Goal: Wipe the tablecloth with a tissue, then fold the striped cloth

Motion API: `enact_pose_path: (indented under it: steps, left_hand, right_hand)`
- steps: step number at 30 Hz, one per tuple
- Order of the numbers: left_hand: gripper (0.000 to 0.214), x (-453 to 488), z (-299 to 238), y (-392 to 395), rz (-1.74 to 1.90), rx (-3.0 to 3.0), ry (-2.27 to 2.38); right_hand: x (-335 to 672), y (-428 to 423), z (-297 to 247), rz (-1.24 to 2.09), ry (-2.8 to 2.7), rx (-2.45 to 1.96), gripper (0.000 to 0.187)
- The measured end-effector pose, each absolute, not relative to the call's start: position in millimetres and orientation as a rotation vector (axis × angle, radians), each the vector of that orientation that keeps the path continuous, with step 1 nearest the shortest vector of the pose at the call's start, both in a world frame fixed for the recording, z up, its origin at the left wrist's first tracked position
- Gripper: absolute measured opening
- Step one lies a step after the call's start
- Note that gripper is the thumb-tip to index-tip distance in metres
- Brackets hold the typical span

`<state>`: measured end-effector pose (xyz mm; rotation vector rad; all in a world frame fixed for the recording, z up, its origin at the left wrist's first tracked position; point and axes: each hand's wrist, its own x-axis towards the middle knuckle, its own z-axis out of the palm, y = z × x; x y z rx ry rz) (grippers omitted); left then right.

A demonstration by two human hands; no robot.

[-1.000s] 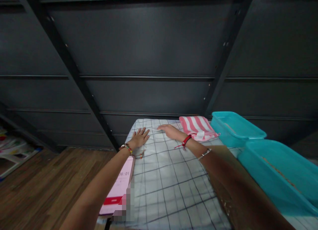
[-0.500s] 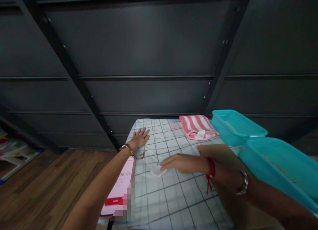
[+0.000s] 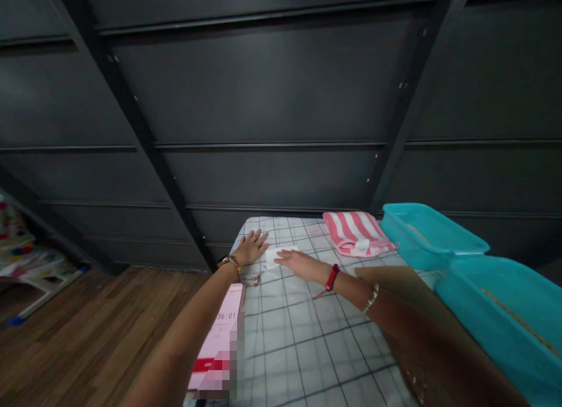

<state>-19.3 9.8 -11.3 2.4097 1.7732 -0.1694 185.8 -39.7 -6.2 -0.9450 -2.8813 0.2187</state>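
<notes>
I saw the work at an early stage. The left hand [image 3: 252,247] lay flat on the far left part of the checked cloth [image 3: 302,342] that covered the table, with its fingers spread and released, holding nothing. The right hand [image 3: 296,260] was stretched out just beside it, palm down, fingers straight and not clenched. Their tips touched the near right corner of a small white cloth piece [image 3: 279,255], which lay flat on the checked cloth between the two hands. Whether the fingers pressed on it or only rested there, I could not tell.

What seemed done: one folded pink-and-white striped cloth [image 3: 355,233] already lay at the far edge of the table, to the right of the hands and near the far turquoise tub [image 3: 428,236]. What seemed left: the white piece looked spread, or perhaps folded once, and it was well apart from the striped one and from both tubs. A second turquoise tub [image 3: 504,319] stood nearer on the right, and a brown cardboard sheet [image 3: 399,284] lay partly under the right forearm. A phone with a pink timer screen [image 3: 222,334] rested at the left edge of the table, under the left forearm.
</notes>
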Motion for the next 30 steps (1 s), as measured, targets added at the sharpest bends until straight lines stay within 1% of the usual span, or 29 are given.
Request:
enact_pose_path:
  steps: [4, 7, 9, 13, 16, 19, 22, 24, 27, 30]
  left_hand:
    - [0.055, -18, -12, 8, -0.168, 2.409, 1.774]
    - [0.056, -18, -14, 8, -0.102, 2.423, 1.782]
    - [0.055, -20, -14, 7, -0.010, 2.472, 1.715]
    - [0.051, -31, -6, 0, 0.161, 2.556, 1.391]
    - [0.047, -44, -1, -7, 0.205, 2.533, 1.314]
    - [0.047, -58, -3, -12, 0.195, 2.548, 1.401]
    - [0.046, -69, -7, -10, 0.109, 2.578, 1.462]
    - [0.042, -73, -8, -5, 0.072, 2.591, 1.482]
    - [0.036, -70, -4, 4, 0.003, 2.589, 1.554]
    - [0.039, -53, -2, 10, 0.005, 2.642, 1.576]
  right_hand:
    - [210, -91, -11, 0.398, -2.967, -0.550, 0.056]
    - [226, -95, -3, 0.551, -2.938, -0.403, 0.058]
    - [229, -75, 4, 0.537, -2.861, -0.507, 0.060]
    - [211, -8, 12, 0.315, -2.648, -0.967, 0.065]
    - [179, 29, 10, 0.225, -2.608, -1.096, 0.062]
    - [145, 37, 2, 0.227, -2.646, -1.042, 0.056]
    - [134, 25, -8, 0.239, -2.697, -0.986, 0.051]
    - [147, 11, -12, 0.286, -2.768, -0.896, 0.054]
    - [191, -20, -12, 0.458, -2.857, -0.718, 0.064]
    - [240, -52, -3, 0.656, -2.871, -0.576, 0.068]
